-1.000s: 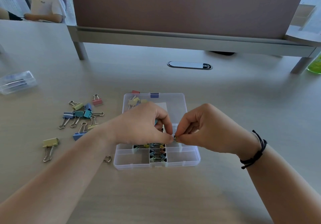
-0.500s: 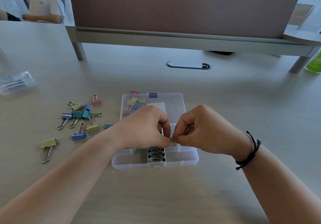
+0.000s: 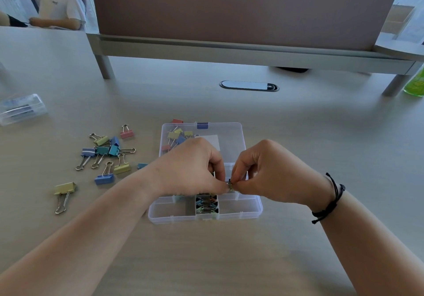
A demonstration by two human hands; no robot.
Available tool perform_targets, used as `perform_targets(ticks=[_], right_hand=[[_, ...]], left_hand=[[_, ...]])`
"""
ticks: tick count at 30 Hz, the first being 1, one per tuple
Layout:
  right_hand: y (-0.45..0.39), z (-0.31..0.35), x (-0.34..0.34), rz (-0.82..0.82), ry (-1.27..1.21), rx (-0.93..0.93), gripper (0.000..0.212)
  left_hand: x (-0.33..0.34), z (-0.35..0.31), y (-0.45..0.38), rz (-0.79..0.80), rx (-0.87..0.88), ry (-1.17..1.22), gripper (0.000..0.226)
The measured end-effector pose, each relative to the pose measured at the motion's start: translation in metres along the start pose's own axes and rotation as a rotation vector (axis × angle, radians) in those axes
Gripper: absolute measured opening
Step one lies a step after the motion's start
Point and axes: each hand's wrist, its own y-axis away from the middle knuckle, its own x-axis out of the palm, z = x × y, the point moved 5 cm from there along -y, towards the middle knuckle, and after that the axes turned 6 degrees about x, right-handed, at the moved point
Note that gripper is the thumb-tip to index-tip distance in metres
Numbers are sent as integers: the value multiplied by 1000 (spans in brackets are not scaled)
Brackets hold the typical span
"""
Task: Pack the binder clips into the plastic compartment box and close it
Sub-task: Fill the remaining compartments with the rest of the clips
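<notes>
Both hands meet over the middle of the clear compartment box [image 3: 250,208], which lies open on the table [image 3: 229,261], lid [image 3: 231,144] folded flat on the far side. Left hand [image 3: 195,169]: fingers curled tight, thumb and index tips pinching a small binder clip [image 3: 230,184] from the left. Right hand [image 3: 268,171]: fingers also curled, thumb and index pinching the same clip from the right. Fingertips of the two hands nearly touch; the clip is mostly hidden between them, only a bit of dark wire and body shows. Clip colour cannot tell.

The held clip sits just above the box's centre compartments. The middle front compartment holds a row of packed clips [image 3: 206,205]; the front compartments left and right of it look bare. A few loose clips [image 3: 176,136] show through the lid's far-left corner, whether on or under it cannot tell. A scatter of coloured clips [image 3: 107,155] lies on the table left of the box, one yellow clip [image 3: 65,189] apart and nearer. Black cord bracelet [image 3: 330,200] on the right wrist. Small clear case [image 3: 21,109] far left.
</notes>
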Motion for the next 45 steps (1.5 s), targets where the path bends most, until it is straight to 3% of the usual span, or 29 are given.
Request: perform_targets(ticks=[17, 24, 29, 32, 36, 45], right_hand=[[0, 0, 5, 11, 200, -95, 8], [-1, -1, -7, -66, 35, -124, 15], [-2, -1, -15, -231, -257, -144, 9], [-2, 5, -8, -229, -333, -166, 10], [-4, 3, -3, -207, -272, -151, 13], [-3, -2, -17, -326, -326, -73, 20]], left_hand=[[6, -2, -8, -34, -38, -69, 16], [-3, 2, -8, -42, -43, 82, 25], [-13, 0, -3, -76, -76, 403, 24], [-8, -6, -2, -73, -102, 608, 29], [-6, -4, -4, -123, -102, 597, 29], [-14, -11, 1, -192, 2, 572, 26]])
